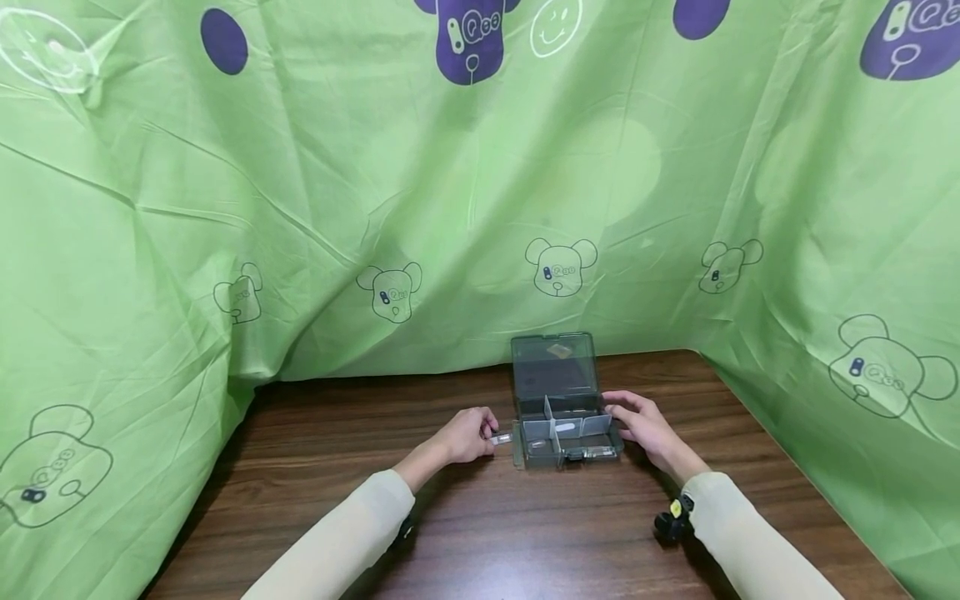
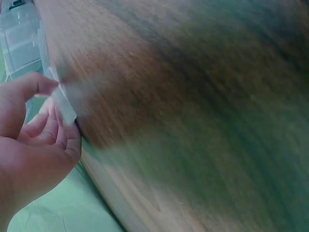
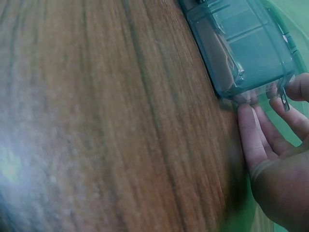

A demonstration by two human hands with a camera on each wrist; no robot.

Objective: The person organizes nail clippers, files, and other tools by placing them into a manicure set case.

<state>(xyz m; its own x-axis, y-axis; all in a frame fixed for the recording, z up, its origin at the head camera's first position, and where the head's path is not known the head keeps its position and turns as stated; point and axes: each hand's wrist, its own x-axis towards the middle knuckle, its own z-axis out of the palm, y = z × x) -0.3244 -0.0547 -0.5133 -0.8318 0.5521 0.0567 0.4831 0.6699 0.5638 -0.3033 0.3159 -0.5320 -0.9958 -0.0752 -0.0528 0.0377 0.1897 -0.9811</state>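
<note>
Organizer box [image 1: 561,417] of smoky clear plastic sits on the wooden bench [image 1: 480,533], its lid standing open toward the green cloth backdrop [image 1: 300,208], and everything else is easiest placed against it. Your right hand [image 1: 648,429] rests against the right end of the box; in the right wrist view the fingers [image 3: 251,135] lie nearly straight along the box wall [image 3: 241,48], touching its lower edge, so that grip is spread, not clamped. Your left hand [image 1: 467,435] is just beside the left end of the box, its grip pinched together on a small clear plastic piece [image 1: 501,437]; the left wrist view shows thumb and fingers closed on that piece [image 2: 63,104], though the frame is blurred. The piece points toward the box and lies close to its left wall; you cannot tell whether it touches. Inside the box, pale dividers [image 1: 558,427] split the tray into compartments, and small items lie in the front ones, too small to name.
</note>
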